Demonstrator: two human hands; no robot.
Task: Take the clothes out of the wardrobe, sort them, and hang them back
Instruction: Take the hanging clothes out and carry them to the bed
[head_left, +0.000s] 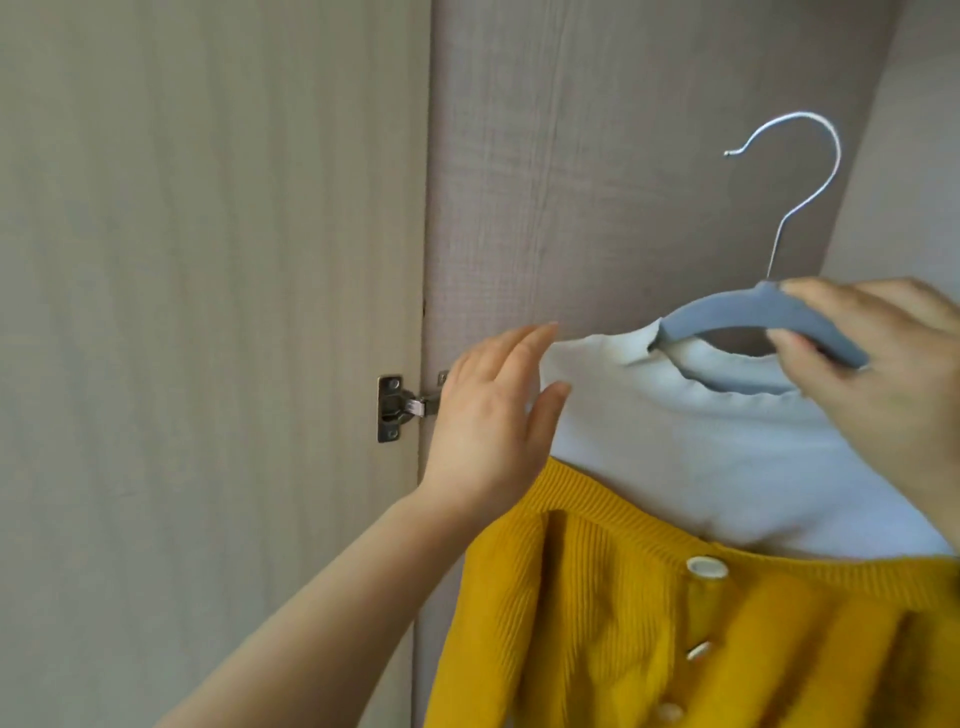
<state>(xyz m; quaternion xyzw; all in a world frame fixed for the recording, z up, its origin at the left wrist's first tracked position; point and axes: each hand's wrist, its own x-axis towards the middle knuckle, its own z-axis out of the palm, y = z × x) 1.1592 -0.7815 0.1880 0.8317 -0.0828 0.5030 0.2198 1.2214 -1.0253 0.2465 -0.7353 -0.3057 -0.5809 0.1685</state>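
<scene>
The top (701, 457) hangs on the hanger (727, 317), cardigan (675, 649) below it; door hinge (400, 408) left of both

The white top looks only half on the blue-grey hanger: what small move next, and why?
Probably the open left hand should pinch the shoulder of the white knit top to steady it. The right hand grips the blue-grey padded hanger, one arm of which seems to lie outside the neckline, and its metal hook hangs on nothing.
</scene>
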